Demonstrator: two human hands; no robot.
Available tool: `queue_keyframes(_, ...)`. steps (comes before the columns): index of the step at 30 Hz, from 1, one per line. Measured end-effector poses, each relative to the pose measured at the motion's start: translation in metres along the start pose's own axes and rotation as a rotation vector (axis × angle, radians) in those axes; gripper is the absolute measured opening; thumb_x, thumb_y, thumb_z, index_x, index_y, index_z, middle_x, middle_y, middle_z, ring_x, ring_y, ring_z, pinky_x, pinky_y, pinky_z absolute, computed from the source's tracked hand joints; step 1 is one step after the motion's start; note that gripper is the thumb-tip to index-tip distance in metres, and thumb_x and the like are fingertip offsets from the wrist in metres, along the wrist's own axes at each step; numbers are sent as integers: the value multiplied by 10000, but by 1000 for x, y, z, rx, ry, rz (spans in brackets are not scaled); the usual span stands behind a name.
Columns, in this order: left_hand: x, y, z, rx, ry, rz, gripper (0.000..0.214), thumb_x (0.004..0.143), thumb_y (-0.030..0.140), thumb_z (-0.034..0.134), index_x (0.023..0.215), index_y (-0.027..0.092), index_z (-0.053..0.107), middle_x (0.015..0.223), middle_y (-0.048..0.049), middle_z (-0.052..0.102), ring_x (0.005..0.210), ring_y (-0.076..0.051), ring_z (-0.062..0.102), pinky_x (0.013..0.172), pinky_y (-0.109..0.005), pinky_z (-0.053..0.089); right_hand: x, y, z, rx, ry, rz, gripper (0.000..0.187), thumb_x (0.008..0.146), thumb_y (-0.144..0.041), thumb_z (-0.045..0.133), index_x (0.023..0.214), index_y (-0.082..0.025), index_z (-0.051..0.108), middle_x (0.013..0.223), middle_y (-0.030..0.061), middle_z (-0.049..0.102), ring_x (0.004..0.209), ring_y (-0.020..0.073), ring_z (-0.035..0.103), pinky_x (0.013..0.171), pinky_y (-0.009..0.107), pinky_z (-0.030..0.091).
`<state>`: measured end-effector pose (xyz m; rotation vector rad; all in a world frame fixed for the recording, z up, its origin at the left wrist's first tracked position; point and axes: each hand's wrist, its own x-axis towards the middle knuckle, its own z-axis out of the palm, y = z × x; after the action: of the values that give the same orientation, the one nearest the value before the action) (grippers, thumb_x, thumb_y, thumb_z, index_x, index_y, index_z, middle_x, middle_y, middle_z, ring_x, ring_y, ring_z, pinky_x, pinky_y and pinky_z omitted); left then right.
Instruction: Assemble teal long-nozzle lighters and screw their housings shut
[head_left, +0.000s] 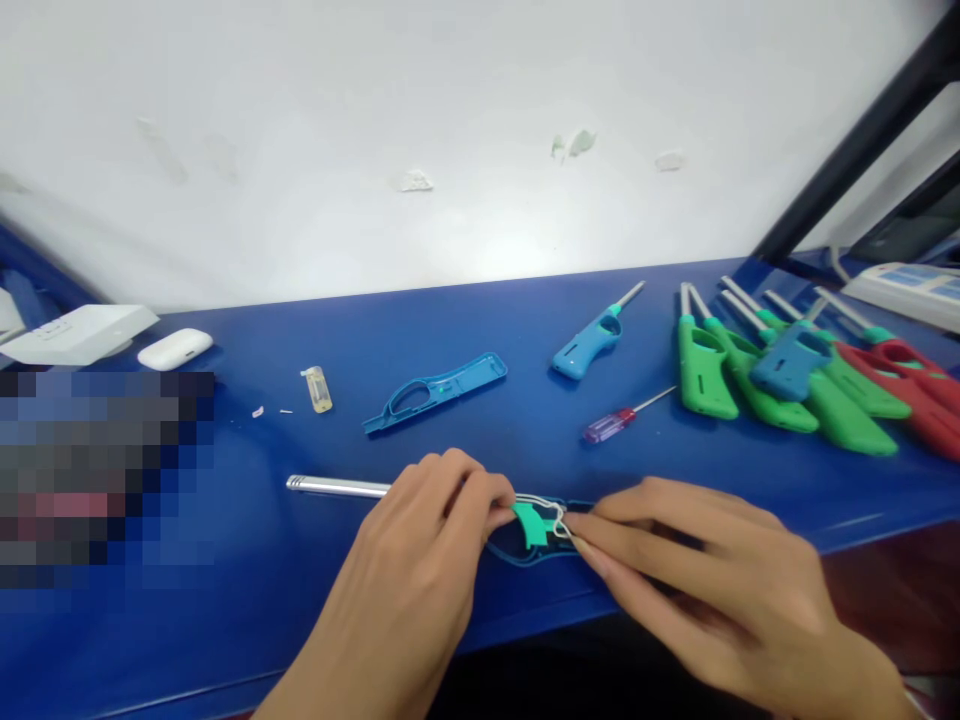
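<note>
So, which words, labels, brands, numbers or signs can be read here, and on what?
None legible.
White box, far left: faint marking, too blurred to read.
White device, far right: blue patches on top, no readable text.
Small green part, low centre: no lettering visible.

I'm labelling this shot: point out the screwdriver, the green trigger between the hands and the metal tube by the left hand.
Screwdriver (611,426): head view, on its purple handle.
Green trigger (531,526): head view, on its curved body.
Metal tube (337,487): head view, on its visible shaft.
</note>
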<state>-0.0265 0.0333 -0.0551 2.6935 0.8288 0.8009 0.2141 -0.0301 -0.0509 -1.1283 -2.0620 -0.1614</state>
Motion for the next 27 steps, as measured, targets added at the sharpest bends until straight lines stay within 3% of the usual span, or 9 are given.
queue_keyframes(12,3,-1,-2,-40,63,-10,411,977,-109,448,1193,205,600,1114,-20,633,991,-185,583,918,-335,477,-2,-1,-2,-12,6,-10,190,1025,-102,611,1066,-193,772,918,8,767,784,109,731,757,237,589)
queue_keyframes(21,4,2,-2,-14,107,8,156,1110,102,500,1141,196,621,1059,-20,657,972,-189,609,886,-347,488,0,-2,1,-22,14,-10,195,1025,-94,601,1049,-192,768,904,7,764,772,109,731,738,236,591)
queue_keyframes(27,5,2,-3,-36,84,-14,174,1116,85,471,1099,198,601,1047,-23,614,939,-185,572,862,-350,486,0,-1,1,-26,13,-11,173,1013,-95,630,1060,-193,765,913,7,766,784,112,730,762,243,595)
